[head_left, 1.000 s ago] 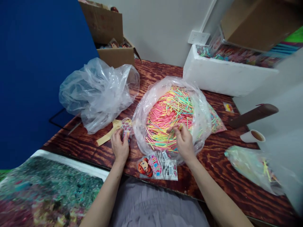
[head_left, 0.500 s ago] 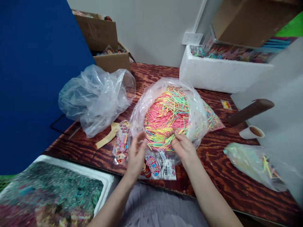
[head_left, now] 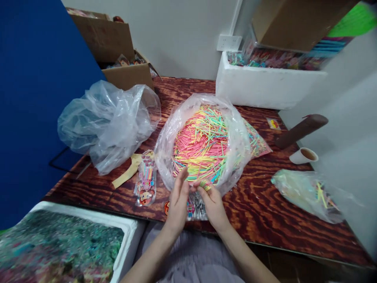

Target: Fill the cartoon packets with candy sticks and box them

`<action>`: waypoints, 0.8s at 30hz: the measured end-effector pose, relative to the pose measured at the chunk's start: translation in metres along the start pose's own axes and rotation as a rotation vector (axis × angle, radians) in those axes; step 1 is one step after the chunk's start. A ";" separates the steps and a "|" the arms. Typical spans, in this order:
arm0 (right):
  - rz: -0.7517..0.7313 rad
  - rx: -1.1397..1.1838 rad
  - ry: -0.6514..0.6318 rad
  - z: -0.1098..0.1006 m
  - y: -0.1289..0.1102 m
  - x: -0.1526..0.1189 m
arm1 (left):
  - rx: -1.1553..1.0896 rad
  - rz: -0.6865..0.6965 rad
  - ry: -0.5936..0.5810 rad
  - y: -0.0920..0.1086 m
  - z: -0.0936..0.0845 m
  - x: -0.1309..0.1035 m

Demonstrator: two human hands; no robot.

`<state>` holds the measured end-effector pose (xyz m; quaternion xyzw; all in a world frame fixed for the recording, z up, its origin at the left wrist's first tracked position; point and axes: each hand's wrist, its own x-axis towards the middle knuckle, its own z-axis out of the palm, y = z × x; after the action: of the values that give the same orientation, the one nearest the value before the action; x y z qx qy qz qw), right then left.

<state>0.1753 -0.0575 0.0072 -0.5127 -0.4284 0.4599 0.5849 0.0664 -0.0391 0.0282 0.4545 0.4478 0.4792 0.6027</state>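
Holds a small bundle of sticks [head_left: 205, 186] pinched in the right hand [head_left: 215, 208], at the near rim of the open bag [head_left: 239, 135], with the left hand [head_left: 178, 200] open and upright beside, maybe for keeping ends even.

Your surface [head_left: 282, 212] is red-brown with dark, wavy wood grain. The sticks [head_left: 203, 145] before you are mixed pink, yellow, green and blue, pinkest in the middle. You have a milky, clear bag [head_left: 235, 118] round them, a plain blue panel [head_left: 38, 90], a white foam box [head_left: 265, 86], brown cartons and a pale grey wall [head_left: 182, 39]. Your packet [head_left: 146, 181] shows a red-haired cartoon and pink lettering; your cup [head_left: 299, 157] is white, its drink brown.
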 end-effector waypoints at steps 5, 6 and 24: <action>-0.022 0.043 -0.056 0.007 0.018 -0.009 | 0.706 0.610 -0.261 0.006 -0.002 -0.011; -0.028 0.045 -0.050 0.008 0.019 -0.010 | 0.784 0.645 -0.331 0.006 -0.002 -0.010; -0.085 -0.272 -0.199 -0.019 0.033 -0.033 | 1.164 0.504 -0.116 -0.061 -0.044 -0.002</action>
<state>0.1832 -0.0921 -0.0282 -0.5204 -0.5638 0.4212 0.4836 0.0337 -0.0438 -0.0396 0.8242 0.4810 0.2591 0.1492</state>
